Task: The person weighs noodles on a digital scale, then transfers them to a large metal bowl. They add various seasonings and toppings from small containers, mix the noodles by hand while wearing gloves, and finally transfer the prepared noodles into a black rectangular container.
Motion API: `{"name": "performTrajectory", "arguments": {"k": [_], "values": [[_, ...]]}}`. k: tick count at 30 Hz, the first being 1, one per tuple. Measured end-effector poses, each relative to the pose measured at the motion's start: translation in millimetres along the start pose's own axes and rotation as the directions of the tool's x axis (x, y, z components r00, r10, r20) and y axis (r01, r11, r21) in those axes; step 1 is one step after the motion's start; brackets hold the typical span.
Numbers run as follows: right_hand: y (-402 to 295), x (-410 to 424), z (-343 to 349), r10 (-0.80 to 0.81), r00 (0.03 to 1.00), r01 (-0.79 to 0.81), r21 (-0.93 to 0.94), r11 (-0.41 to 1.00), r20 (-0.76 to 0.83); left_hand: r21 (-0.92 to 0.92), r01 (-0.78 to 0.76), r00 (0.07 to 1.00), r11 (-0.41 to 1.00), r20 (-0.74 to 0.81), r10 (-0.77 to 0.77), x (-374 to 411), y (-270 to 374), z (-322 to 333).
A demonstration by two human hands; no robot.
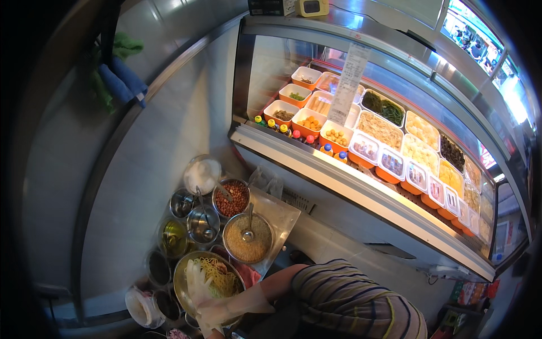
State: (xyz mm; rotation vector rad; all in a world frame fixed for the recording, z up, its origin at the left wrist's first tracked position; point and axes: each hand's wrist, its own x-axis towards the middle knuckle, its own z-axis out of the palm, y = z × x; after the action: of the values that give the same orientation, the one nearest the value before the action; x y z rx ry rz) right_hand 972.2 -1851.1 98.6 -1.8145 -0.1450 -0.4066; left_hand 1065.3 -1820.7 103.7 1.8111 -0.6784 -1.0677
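My right hand [209,311], in a loose translucent plastic glove, reaches across the near rim of a metal bowl [177,292]. Yellow noodles [221,275] and pale green shreds lie in the bowl beside the glove. Blur and the glove hide whether the fingers hold any food. At the bottom edge a small patch of skin, seemingly my left hand [216,334], shows below the bowl; its fingers are cut off. A pan of tan crushed topping [239,243] with a metal spoon stands just beyond the bowl, and a pot of peanuts [228,205] behind that.
Several seasoning pots, one with yellow-green oil [174,239], crowd the left of the bowl. A metal counter edge [286,224] lies right of them. Beyond stands a lit glass display case [360,186] with food tubs and small bottles; a printed paper strip [349,84] hangs on it.
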Motion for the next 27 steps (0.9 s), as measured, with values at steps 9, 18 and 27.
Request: {"name": "performTrajectory", "arguments": {"k": [9, 18, 27], "values": [[8, 13, 43, -0.017, 0.999, 0.000, 0.345, 0.939, 0.047, -0.057, -0.135, 0.982, 0.989, 0.124, 0.141, -9, -12, -24], [-75, -2, -45, 0.337, 0.934, -0.245, -0.479, 0.843, 0.116, 0.281, -0.268, 0.938, 0.922, -0.144, 0.317, 27, -61, -54], [-53, -126, -294, 0.105, 0.727, -0.644, -0.727, -0.238, -0.678, 0.883, -0.202, 0.974, 0.424, 0.225, -0.005, -9, -79, 12]]}}
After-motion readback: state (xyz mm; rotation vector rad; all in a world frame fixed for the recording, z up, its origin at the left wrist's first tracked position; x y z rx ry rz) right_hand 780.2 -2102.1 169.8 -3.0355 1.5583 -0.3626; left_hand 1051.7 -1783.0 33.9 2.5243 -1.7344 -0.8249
